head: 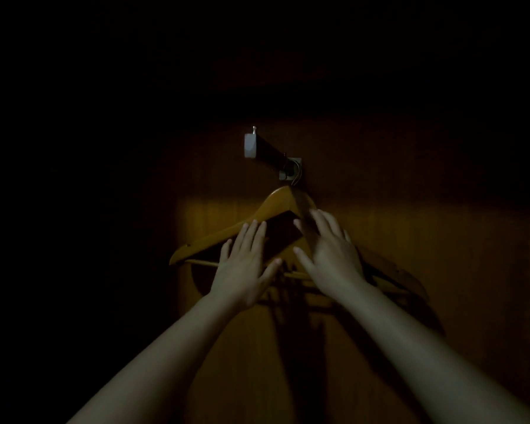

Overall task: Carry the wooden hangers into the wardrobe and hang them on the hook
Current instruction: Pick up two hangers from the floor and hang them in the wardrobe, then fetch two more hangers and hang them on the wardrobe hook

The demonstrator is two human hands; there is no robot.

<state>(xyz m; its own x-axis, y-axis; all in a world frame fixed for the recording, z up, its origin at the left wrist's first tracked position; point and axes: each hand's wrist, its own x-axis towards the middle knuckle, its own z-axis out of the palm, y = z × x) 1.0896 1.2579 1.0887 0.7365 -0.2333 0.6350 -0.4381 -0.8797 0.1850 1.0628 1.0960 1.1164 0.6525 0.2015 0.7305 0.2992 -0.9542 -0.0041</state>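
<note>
Inside a dark wardrobe, wooden hangers (257,218) hang by their wire hooks from a metal hook bar (266,149) that juts out from the wooden back panel (426,209); at least two overlap, fanned at different angles. The person's left hand (244,270) and right hand (331,255) are both spread wide, fingers splayed, holding nothing, in front of the hangers' arms; contact cannot be told in the dim light. The likely risk is that a push or snag from either hand swings the hangers and their wire hooks slide forward along the bar toward its free end, though a small upright peg there may stop them.
</note>
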